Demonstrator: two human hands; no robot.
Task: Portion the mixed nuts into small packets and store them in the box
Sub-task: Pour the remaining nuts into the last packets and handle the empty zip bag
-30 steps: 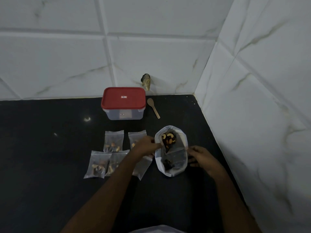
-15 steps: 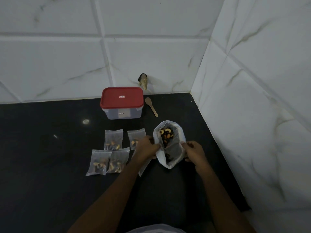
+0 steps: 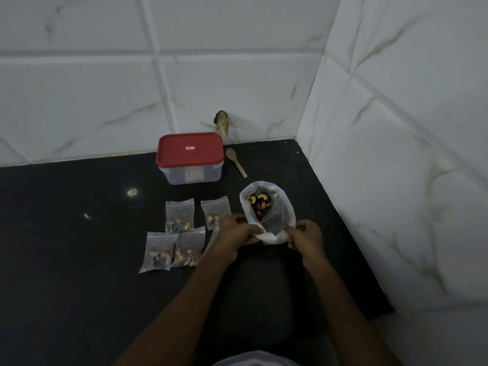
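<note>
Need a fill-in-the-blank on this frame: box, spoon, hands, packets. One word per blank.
1. The box wears a ___ lid.
2. The wooden spoon lies on the counter to the ___ of the box.
3. The left hand and right hand both pinch the near rim of the big bag, which holds mixed ___.
4. The filled small packets lie to the ___ of the big bag.
Missing words: red; right; nuts; left.
</note>
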